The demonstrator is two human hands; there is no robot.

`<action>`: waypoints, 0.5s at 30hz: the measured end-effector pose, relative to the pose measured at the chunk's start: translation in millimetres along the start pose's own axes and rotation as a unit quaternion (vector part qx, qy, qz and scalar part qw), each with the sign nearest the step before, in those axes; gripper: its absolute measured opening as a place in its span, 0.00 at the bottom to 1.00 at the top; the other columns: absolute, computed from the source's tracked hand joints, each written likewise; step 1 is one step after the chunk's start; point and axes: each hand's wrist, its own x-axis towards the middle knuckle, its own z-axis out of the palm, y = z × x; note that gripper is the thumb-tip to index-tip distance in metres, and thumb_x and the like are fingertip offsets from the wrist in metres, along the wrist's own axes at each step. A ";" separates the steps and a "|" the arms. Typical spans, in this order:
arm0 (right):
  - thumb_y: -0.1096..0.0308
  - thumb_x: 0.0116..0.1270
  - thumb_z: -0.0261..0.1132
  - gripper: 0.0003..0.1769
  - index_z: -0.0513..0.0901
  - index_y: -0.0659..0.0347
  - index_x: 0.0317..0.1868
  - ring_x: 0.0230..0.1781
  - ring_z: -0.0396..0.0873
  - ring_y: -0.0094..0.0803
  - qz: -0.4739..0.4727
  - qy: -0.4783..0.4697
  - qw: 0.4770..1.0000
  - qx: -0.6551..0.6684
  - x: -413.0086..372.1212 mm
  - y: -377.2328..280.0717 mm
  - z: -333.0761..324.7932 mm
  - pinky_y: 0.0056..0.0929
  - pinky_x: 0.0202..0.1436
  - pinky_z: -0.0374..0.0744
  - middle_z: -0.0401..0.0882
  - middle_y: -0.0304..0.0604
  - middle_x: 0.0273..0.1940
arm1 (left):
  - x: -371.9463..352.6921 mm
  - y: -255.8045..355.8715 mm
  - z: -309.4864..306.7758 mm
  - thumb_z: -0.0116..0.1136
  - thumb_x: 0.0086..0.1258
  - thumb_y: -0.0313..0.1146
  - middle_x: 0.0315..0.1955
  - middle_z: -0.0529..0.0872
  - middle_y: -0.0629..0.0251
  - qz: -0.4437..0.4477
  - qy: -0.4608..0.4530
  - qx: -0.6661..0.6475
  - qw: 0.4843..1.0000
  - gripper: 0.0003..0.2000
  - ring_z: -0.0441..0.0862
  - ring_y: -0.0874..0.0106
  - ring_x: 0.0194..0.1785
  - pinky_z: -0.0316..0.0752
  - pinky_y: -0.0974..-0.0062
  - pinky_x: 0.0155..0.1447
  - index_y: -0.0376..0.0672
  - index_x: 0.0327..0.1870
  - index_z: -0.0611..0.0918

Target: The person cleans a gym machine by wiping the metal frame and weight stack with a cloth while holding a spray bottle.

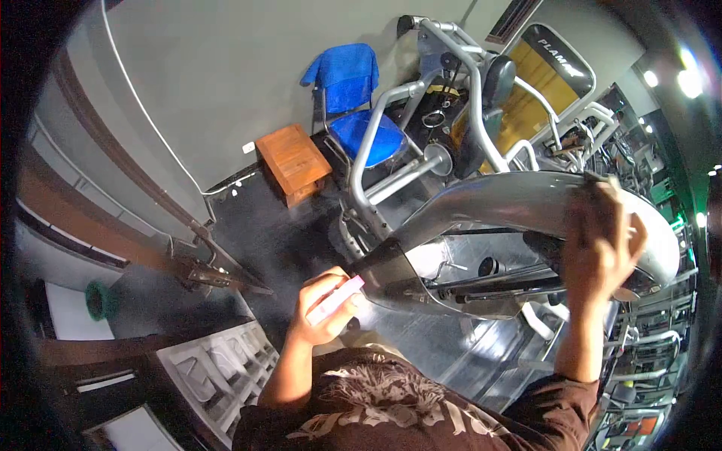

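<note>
My left hand (307,304) is closed around a small pale bar-shaped object with a pink end (338,298), held low in front of my shirt. My right hand (602,252) is raised at the right, against the curved silver-grey frame of an exercise machine (511,197). Its fingers are bent and blurred, with something dark (590,199) beneath them that I cannot make out. The machine's lower end has a dark translucent cover (391,278) just beyond my left hand.
Behind the machine stand a blue chair (365,135) with a blue cloth (342,68) on its back, a small wooden stool (293,159) and another silver gym machine (474,90). A pale slotted rack (218,368) is at lower left. More equipment fills the right edge.
</note>
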 end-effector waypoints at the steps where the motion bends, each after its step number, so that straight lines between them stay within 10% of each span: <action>1: 0.68 0.58 0.72 0.15 0.92 0.52 0.47 0.63 0.79 0.29 -0.026 -0.006 0.999 0.024 -5.5 -14.5 9.1 0.45 0.65 0.71 0.86 0.37 0.58 | 2.5 -0.9 -0.4 0.61 0.68 0.25 0.27 0.83 0.54 0.014 0.006 0.016 1.000 0.07 0.79 0.62 0.29 0.74 0.68 0.35 0.27 0.35 0.82; 4: 0.69 0.53 0.72 0.12 0.90 0.61 0.39 0.52 0.75 0.49 -0.088 0.024 0.989 0.114 -17.8 -56.5 46.6 0.47 0.50 0.75 0.84 0.38 0.57 | 6.2 -5.8 -8.5 0.60 0.68 0.24 0.27 0.84 0.53 0.024 -0.009 0.018 1.000 0.08 0.79 0.60 0.29 0.76 0.66 0.34 0.24 0.37 0.82; 15: 0.65 0.62 0.71 0.11 0.91 0.48 0.46 0.60 0.80 0.33 0.059 -0.019 0.998 -0.022 10.2 -14.6 12.9 0.40 0.63 0.71 0.83 0.38 0.59 | 32.1 -25.6 -66.5 0.65 0.66 0.26 0.27 0.83 0.56 -0.036 -0.108 -0.064 0.991 0.08 0.80 0.65 0.29 0.74 0.70 0.35 0.28 0.36 0.83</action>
